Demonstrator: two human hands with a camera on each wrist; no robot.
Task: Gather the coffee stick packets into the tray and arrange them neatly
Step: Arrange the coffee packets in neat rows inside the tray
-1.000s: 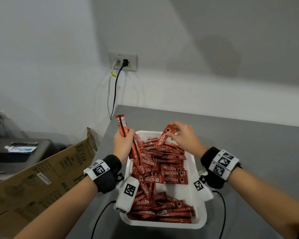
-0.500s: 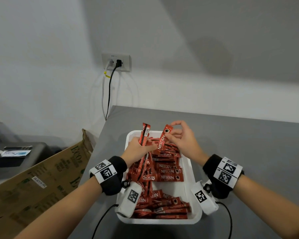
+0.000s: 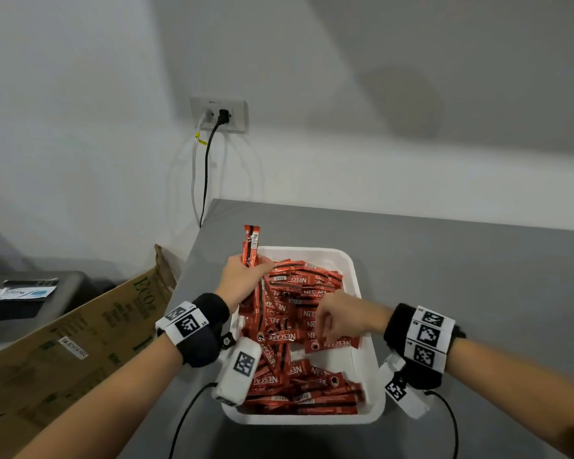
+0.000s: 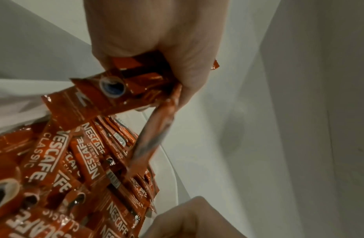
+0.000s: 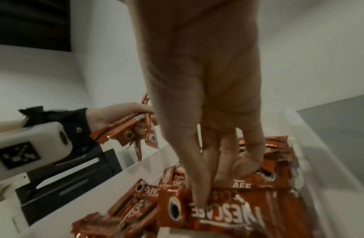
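The step in hand is sorting inside the tray (image 3: 367, 329), which rests on the table (image 3: 478, 293). The left grip (image 3: 242, 281) clenches a bundle of packets (image 3: 251, 246) standing upright at the tray's far left corner. To its right, the right grip (image 3: 342, 321) now reaches down with straight fingertips (image 5: 199, 199) pressing a loose packet (image 5: 224, 215) in the heap; half a second ago it pinched a raised packet beside the bundle. Next, that packet likely needs pinching and adding to the bundle.
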